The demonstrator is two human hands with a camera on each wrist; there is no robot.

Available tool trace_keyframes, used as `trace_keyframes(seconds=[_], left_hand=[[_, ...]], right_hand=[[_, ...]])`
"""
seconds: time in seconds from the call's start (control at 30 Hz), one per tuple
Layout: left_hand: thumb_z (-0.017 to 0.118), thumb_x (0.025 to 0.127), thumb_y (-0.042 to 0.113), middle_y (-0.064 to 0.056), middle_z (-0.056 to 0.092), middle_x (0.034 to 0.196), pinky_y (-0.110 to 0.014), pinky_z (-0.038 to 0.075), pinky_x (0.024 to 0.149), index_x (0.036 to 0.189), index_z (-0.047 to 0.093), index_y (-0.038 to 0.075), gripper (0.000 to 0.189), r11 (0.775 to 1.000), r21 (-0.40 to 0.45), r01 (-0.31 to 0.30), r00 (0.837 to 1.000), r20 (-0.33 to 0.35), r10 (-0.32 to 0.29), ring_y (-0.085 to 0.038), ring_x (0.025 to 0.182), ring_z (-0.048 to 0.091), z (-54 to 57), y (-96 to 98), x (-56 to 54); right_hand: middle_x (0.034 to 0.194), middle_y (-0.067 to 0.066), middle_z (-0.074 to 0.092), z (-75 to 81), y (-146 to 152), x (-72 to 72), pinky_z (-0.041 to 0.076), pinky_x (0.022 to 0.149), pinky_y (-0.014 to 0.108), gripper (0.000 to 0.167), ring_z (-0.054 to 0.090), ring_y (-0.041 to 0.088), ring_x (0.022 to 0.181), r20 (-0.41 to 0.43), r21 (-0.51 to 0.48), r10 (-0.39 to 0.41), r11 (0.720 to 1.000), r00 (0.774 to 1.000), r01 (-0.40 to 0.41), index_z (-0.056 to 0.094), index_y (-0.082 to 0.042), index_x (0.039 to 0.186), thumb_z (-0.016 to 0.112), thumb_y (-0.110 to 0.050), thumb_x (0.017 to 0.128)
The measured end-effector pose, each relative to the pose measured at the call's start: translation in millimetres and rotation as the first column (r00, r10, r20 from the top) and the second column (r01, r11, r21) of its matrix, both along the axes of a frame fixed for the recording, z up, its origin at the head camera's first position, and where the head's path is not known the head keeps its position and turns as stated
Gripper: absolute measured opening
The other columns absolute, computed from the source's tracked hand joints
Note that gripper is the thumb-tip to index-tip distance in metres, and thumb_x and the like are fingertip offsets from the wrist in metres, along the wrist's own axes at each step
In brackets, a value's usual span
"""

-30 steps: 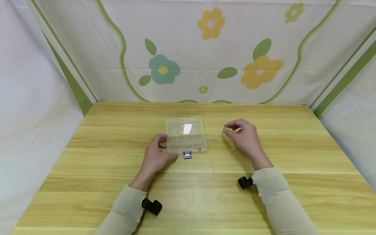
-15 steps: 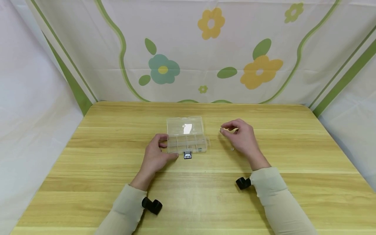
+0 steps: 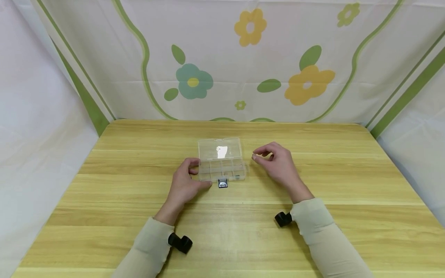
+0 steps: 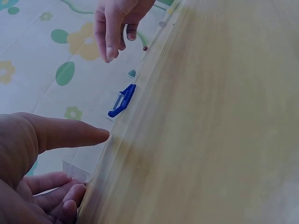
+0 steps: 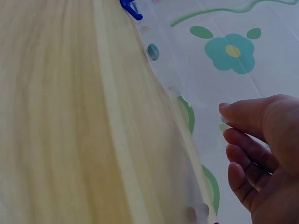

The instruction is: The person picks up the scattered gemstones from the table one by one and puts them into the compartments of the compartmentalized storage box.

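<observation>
A clear plastic compartment box (image 3: pixel 210 175) stands with its transparent lid (image 3: pixel 212 148) raised at the back. A blue clasp (image 4: pixel 122 101) is on its front edge. My left hand (image 3: pixel 185 183) holds the box's left end, the thumb along the front and the fingers at the side. Inside the front right compartment lies a teal bead (image 5: pixel 153 52). Just right of the box, above the table, my right hand (image 3: pixel 278 164) pinches a tiny pale, see-through piece (image 5: pixel 224 119) between thumb and forefinger. Its exact kind is mostly hidden by the fingertips.
A small clear round piece (image 5: pixel 202 212) lies on the wooden table (image 3: pixel 240 231) to the right of the box; in the head view the right hand covers that spot. Behind the table's far edge hangs a white cloth (image 3: pixel 222 58) with printed flowers.
My right hand has moved left toward the box, still pinching the small piece. The left hand keeps its hold, and the box has shifted very slightly to the right.
</observation>
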State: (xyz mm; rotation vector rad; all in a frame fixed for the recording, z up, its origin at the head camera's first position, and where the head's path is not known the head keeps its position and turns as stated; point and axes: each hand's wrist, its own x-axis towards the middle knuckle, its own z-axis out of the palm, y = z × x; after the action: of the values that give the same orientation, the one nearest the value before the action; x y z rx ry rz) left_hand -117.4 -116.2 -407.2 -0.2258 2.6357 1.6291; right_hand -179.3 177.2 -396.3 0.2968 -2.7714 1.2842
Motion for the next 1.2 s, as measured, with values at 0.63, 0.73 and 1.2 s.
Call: trace_keyframes(seconds=[0.63, 0.73, 1.2], left_hand=[[0.093, 0.075, 0.004, -0.015, 0.064, 0.139, -0.047, 0.049, 0.101, 0.144, 0.058, 0.006, 0.076, 1.0, -0.004, 0.009, 1.0, 0.008, -0.009, -0.033, 0.121, 0.058, 0.6, 0.2, -0.5], [0.093, 0.075, 0.003, -0.015, 0.064, 0.14, -0.048, 0.05, 0.102, 0.143, 0.059, 0.006, 0.076, 1.0, -0.004, 0.009, 1.0, 0.006, -0.009, -0.033, 0.122, 0.058, 1.0, 0.6, 0.2], [0.094, 0.075, 0.004, -0.015, 0.064, 0.142, -0.049, 0.05, 0.103, 0.143, 0.06, 0.005, 0.076, 1.0, -0.012, 0.018, 1.0, -0.01, -0.019, -0.034, 0.123, 0.059, 1.2, 2.1, 1.7]], right_hand=[[0.105, 0.003, 0.071, -1.8, -22.7, 6.2, 0.052, 0.083, 0.034, 0.01, 0.061, 0.022, 0.1, -0.031, -0.03, 0.064, 0.997, 0.997, -0.065, 0.083, -0.017, 0.107, 0.082, -0.021, 0.097], [0.104, 0.002, 0.071, -2.3, -25.9, 7.0, 0.053, 0.083, 0.034, 0.01, 0.061, 0.022, 0.099, -0.031, -0.03, 0.077, 0.996, 0.997, -0.078, 0.083, -0.018, 0.106, 0.082, -0.021, 0.097], [0.102, 0.001, 0.072, -2.8, -32.1, 9.7, 0.055, 0.083, 0.034, 0.01, 0.061, 0.021, 0.098, -0.037, -0.047, 0.106, 0.993, 0.994, -0.108, 0.083, -0.017, 0.105, 0.083, -0.019, 0.096]])
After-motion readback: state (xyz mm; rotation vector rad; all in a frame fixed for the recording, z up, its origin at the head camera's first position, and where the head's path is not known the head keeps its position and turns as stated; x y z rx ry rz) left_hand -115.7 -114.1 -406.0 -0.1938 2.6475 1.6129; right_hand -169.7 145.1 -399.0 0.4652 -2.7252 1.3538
